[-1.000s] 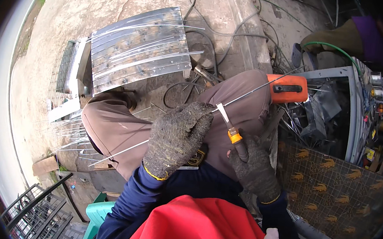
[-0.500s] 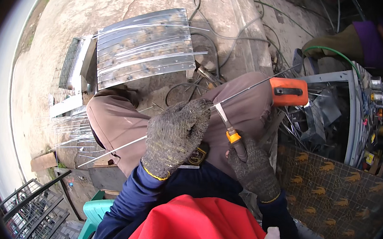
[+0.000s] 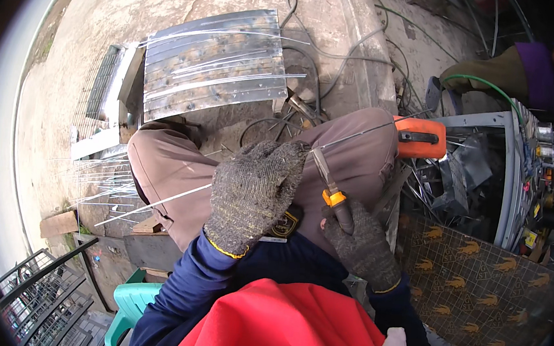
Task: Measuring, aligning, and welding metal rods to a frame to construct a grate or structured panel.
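Concrete yard (image 3: pixel 173 3): left hand (image 3: pixel 251 194) gripping one rod (image 3: pixel 154 204), right hand (image 3: pixel 361 238) one pliers (image 3: pixel 329 185) (orange-handled).

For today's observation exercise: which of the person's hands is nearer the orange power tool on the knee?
Right. The right hand, holding pliers, lies just below the orange power tool; the left hand is farther left.

Single head-worn fisheye view, looking steeply down, close over the lap and gloved hands; concrete floor (image 3: pixel 173 3) curves toward rim.
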Demonstrator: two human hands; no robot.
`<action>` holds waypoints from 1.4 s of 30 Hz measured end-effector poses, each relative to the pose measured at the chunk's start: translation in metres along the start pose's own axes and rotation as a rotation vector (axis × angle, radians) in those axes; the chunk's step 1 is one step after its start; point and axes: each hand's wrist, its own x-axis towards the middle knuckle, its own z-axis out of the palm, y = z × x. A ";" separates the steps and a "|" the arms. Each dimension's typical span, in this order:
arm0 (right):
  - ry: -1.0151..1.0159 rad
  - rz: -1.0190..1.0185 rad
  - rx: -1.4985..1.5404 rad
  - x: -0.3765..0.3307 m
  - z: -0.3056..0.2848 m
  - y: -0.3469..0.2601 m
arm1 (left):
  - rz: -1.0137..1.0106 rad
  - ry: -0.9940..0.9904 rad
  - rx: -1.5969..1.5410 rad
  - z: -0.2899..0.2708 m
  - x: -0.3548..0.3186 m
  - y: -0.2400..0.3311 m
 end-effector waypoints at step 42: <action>0.044 -0.280 -0.462 -0.016 0.008 0.041 | -0.274 -0.279 -0.737 0.021 -0.010 -0.027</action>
